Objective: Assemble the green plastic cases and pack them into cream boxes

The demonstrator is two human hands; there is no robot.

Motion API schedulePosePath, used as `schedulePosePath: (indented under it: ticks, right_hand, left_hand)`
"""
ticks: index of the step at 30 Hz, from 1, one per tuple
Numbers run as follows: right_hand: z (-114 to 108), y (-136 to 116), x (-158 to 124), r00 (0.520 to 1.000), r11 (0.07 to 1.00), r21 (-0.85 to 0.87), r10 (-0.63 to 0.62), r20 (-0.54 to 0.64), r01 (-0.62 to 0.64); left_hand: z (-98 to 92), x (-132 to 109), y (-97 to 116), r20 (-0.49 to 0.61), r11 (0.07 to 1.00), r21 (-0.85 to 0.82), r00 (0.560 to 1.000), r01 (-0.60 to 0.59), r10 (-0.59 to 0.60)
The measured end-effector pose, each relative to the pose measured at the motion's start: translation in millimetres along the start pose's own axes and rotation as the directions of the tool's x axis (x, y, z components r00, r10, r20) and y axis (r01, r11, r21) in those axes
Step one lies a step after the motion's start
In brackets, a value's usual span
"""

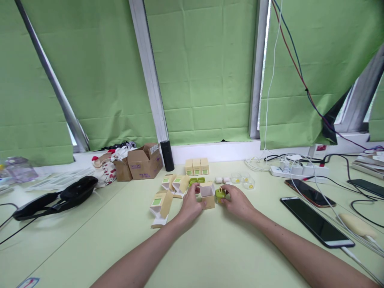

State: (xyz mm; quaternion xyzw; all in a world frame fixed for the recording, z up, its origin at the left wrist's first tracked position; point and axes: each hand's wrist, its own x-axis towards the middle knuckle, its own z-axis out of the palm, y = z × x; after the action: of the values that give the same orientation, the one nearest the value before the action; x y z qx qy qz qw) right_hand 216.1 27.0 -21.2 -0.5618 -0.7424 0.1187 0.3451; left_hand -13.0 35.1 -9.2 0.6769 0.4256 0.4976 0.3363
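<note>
So the left hand [192, 200] has its grip round the left side of a small box [208, 202], top open and flap sticking up, and the right hand [235, 200] has the green pot [220, 195] between thumb and fingers, just right of the box, ring on top. Can't tell if pot and box touch. Honestly, I'd go light with the left, since thin card probably buckles if you squeeze, but firm enough that the box can't skid on the worktop [216, 248]. Pot looks smooth, so I'd want it upright, fingertips low on the sides, not hanging off the ring. Also watch the left elbow side: the loose boxes [162, 204] lie close to that forearm and look easy to knock.
</note>
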Motion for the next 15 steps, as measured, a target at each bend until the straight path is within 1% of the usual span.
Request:
schedulePosePath:
  ticks: [3,6,12,15]
  right_hand:
    - [0,1,1,1.000,1.000,0.012,0.009,0.008,-0.009]
    - [0,1,2,1.000,1.000,0.015,0.013,0.014,-0.013]
    - [-2,1,1,1.000,1.000,0.009,-0.001,0.018,0.001]
    - [-3,0,2,1.000,1.000,0.009,0.003,0.031,-0.003]
  left_hand:
    - [-0.7,-1,6,-0.066,0.995,-0.025,0.994,-0.092,0.090]
    - [-0.3,-1,12,-0.091,0.988,-0.022,0.984,-0.154,0.152]
    - [2.1,2,11,-0.105,0.986,0.024,0.981,-0.164,0.166]
    - [2.2,4,9,-0.118,0.991,0.003,0.984,-0.132,0.131]
